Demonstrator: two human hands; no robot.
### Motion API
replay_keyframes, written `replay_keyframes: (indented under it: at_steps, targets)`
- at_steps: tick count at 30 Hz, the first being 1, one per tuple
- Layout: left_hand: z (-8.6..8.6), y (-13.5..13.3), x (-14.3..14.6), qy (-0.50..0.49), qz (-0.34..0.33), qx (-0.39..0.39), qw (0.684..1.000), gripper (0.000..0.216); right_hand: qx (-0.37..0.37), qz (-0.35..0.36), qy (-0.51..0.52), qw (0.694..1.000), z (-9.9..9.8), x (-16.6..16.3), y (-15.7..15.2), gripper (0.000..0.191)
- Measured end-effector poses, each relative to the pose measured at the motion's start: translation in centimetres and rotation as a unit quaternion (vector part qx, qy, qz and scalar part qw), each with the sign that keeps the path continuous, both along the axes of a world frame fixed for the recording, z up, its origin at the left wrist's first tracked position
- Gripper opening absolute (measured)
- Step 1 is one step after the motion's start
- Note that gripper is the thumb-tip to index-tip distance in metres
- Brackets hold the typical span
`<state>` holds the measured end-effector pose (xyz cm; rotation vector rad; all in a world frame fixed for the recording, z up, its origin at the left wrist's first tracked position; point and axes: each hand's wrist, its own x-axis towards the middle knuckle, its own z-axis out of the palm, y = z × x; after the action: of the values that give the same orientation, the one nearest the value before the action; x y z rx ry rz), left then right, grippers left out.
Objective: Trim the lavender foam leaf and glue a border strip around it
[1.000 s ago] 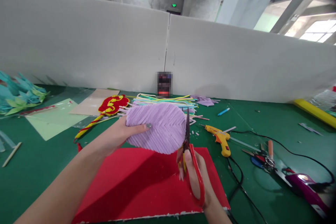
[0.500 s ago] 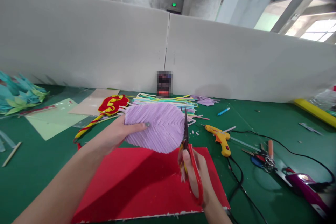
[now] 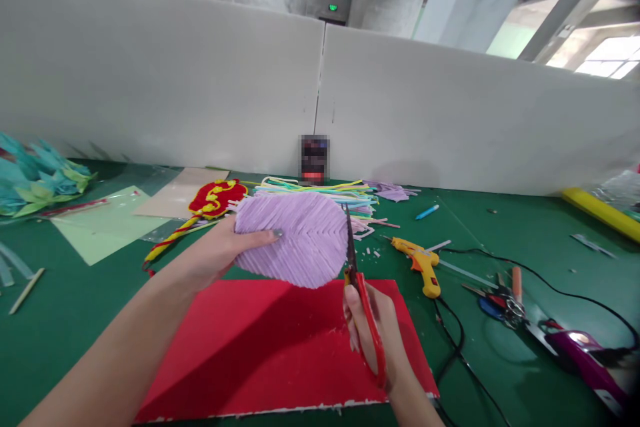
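Observation:
My left hand [image 3: 217, 255] grips the left side of a lilac oval piece [image 3: 300, 240] made of ribbed strips, holding it up above a red sheet [image 3: 260, 353]. The thumb lies across its face. My right hand [image 3: 373, 333] is closed through the red handles of a pair of scissors [image 3: 361, 300]. The dark blades point up along the right edge of the lilac piece and touch it.
A yellow glue gun [image 3: 419, 265] with a black cord lies right of the red sheet. Further right are small tools [image 3: 503, 300] and a purple tool [image 3: 583, 357]. Coloured strips [image 3: 320, 190], a red-and-yellow ornament [image 3: 213, 199], pale sheets [image 3: 107, 223] and teal paper shapes [image 3: 35, 180] lie behind and left. A white partition [image 3: 200, 80] closes the back.
The lilac piece and the scissors have shifted slightly left and up. The blades stay against the piece's right edge.

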<state>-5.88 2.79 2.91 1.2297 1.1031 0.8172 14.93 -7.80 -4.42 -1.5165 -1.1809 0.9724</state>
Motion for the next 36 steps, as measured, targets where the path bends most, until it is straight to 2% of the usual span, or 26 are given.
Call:
replay_keyframes:
  at_steps: [13,25,29,36]
  targets:
    - [0.0,0.2,-0.3,-0.021,0.010,-0.017,1.000,0.035,-0.018,0.019,-0.009,1.000,-0.3,0.3,0.2,0.044]
    - [-0.1,0.3,-0.3,-0.014,0.002,-0.010,1.000,0.039,-0.018,0.022,-0.007,1.000,-0.1,0.2,0.1,0.046]
    - [-0.1,0.3,-0.3,-0.024,0.003,-0.017,1.000,0.039,-0.022,0.012,0.020,0.999,-0.3,0.1,-0.1,0.047]
    - [0.6,-0.3,-0.1,-0.032,0.006,-0.021,0.999,0.033,0.050,0.081,0.122,0.988,-1.4,0.1,0.4,0.049]
